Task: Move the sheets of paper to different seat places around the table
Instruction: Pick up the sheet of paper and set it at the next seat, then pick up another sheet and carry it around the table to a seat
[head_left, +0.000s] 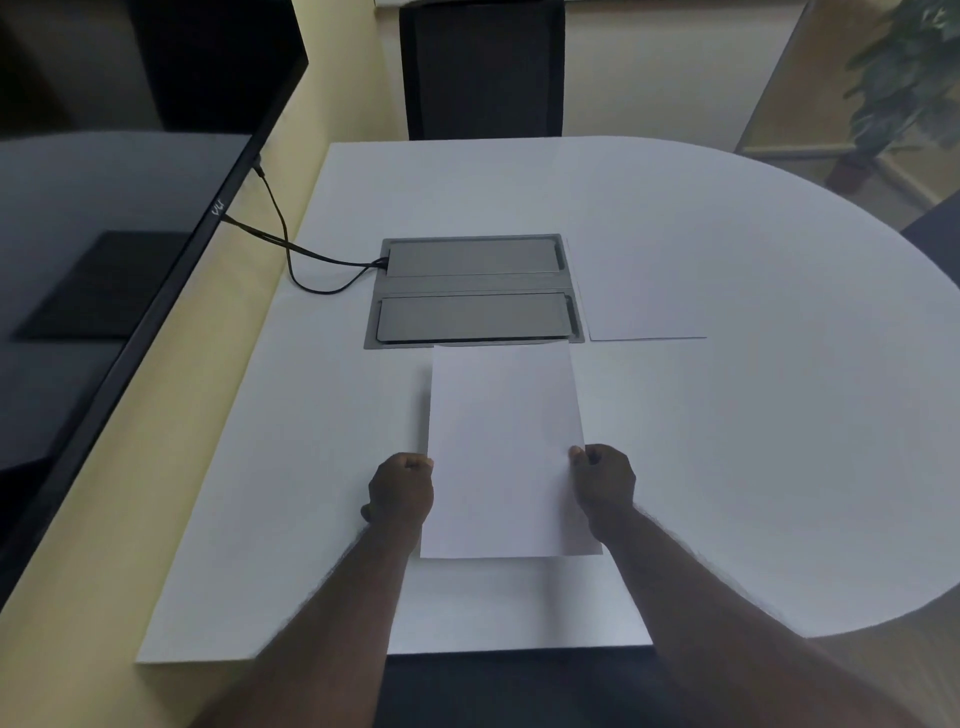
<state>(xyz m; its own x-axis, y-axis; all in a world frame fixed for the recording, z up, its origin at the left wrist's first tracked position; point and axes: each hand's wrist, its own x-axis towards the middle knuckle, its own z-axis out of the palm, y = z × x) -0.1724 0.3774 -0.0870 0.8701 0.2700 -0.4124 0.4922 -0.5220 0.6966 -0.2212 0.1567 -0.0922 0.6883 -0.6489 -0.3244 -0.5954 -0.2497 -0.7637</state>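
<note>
Currently your left hand (402, 488) and right hand (602, 480) pinch one sheet (506, 452) by its side edges over the tabletop (727, 467); judged mid-placement. Second sheet (641, 291) lies apart; carry this one to another seat.

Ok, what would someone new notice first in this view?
Most likely the sheet of paper held near the table's near edge, pinched by the left hand and right hand. Next, the grey cable hatch at the centre, with a second sheet lying flat to its right.
</note>
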